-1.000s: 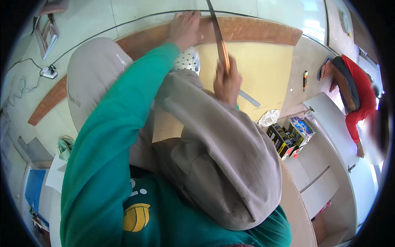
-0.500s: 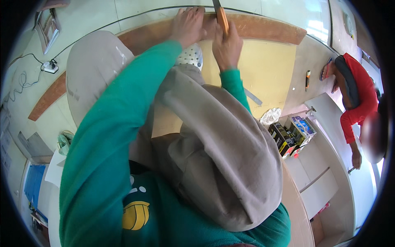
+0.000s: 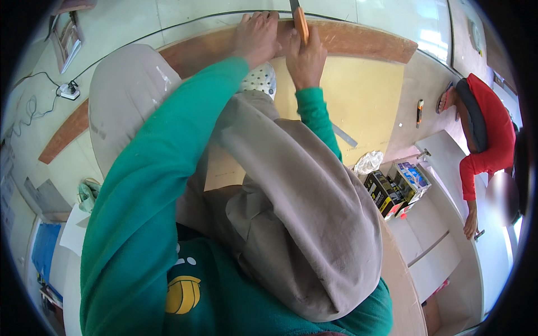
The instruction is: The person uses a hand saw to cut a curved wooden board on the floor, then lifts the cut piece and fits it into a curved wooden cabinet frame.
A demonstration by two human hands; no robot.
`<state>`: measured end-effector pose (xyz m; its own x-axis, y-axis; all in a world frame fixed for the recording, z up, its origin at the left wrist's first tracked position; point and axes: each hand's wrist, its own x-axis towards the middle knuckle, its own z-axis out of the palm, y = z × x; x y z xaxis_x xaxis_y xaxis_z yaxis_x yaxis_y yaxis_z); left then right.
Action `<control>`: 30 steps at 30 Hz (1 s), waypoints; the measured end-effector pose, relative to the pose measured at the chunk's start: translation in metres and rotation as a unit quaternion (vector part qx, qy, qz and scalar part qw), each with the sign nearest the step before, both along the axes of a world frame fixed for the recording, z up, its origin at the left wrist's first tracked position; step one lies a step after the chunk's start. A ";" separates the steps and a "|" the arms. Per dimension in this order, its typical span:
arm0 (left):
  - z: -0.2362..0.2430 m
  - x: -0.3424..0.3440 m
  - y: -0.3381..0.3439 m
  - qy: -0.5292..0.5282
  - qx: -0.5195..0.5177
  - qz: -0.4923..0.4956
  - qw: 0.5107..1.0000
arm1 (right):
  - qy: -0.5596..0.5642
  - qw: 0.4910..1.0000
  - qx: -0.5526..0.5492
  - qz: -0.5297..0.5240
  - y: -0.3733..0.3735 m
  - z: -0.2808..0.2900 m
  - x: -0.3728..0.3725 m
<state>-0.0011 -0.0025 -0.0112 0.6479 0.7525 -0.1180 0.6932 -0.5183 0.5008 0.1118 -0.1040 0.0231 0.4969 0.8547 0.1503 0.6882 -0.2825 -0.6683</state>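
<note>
A long, curved brown wooden board (image 3: 358, 40) lies across the far side, over a yellow sheet (image 3: 364, 84). My left hand (image 3: 258, 39) presses on the board, its fingers bent over the far edge. Beside it, my right hand (image 3: 306, 59) is wrapped around an orange-handled tool (image 3: 302, 27) with a narrow dark blade. The blade points away from me past the board's far edge; its tip runs out of the picture, and its exact kind is unclear. My white dotted shoe (image 3: 260, 78) shows between my forearms.
A metal ruler-like strip (image 3: 344, 135) lies on the yellow sheet. To the right are a box cutter (image 3: 419, 113), boxes (image 3: 384, 193) and an open white cabinet (image 3: 454, 252). A co-worker in red (image 3: 490, 123) bends there. Another curved board (image 3: 64, 131) lies left.
My right hand and the tool have shifted slightly left. The co-worker's hand has moved down and left, close to a handle on the white panel. My left hand has hardly moved.
</note>
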 end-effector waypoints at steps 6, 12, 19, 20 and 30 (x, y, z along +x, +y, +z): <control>-0.006 -0.002 0.010 -0.004 -0.041 -0.010 0.999 | 0.098 0.990 -0.086 -0.047 -0.123 0.017 -0.018; -0.004 0.001 0.005 0.001 -0.027 -0.007 1.000 | 0.296 0.909 -0.241 -0.168 -0.213 0.033 -0.026; 0.001 0.002 0.002 0.005 -0.012 0.014 1.000 | 0.074 0.996 -0.030 -0.045 -0.016 0.001 -0.005; 0.001 0.001 0.003 0.004 -0.013 0.007 1.000 | 0.078 0.994 -0.053 -0.046 -0.020 0.002 -0.005; -0.006 0.002 0.005 0.014 -0.033 0.004 0.999 | 0.179 0.943 -0.223 -0.168 -0.170 0.072 -0.039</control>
